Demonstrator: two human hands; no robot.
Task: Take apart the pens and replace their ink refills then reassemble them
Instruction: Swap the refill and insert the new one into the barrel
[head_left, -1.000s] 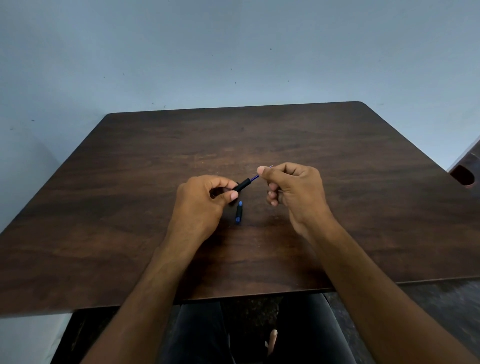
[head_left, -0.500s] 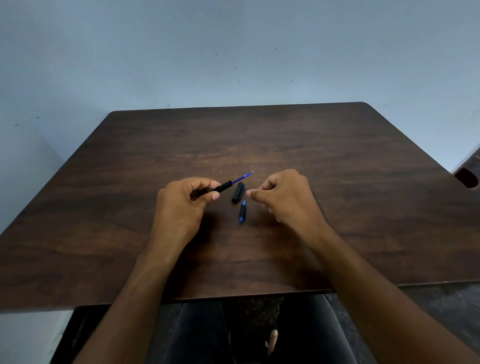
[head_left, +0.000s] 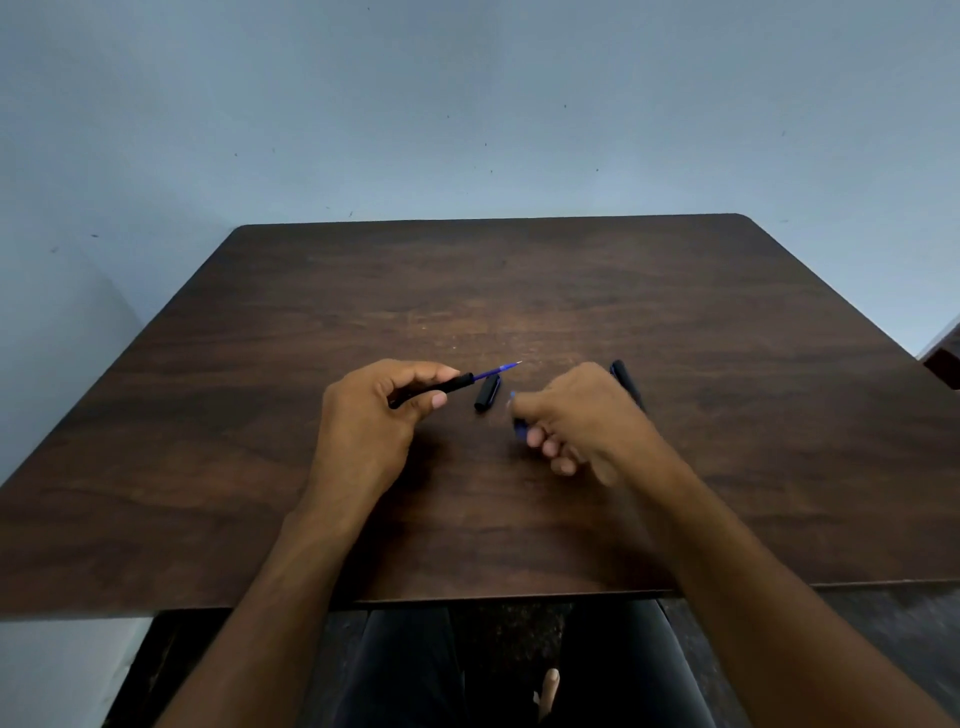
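Note:
My left hand (head_left: 371, 415) grips a black pen barrel (head_left: 453, 385), from whose end a thin blue ink refill (head_left: 497, 370) sticks out toward the far right. A short black pen section (head_left: 487, 393) lies loose on the table just right of that barrel. My right hand (head_left: 579, 423) is blurred, with its fingers curled around a small blue-ended pen piece (head_left: 519, 427) low over the table. Behind the right hand lies a second black pen (head_left: 626, 382), partly hidden by it.
Everything rests on a dark wooden table (head_left: 249, 467) that stands against a pale blue wall (head_left: 467, 130). Its front edge runs just above my lap. A dark piece of furniture (head_left: 946, 364) shows at the right border.
My right hand let go of the black section, which now lies on the table, then closed over the blue-ended piece and shifted it slightly. The second black pen has come into sight behind it.

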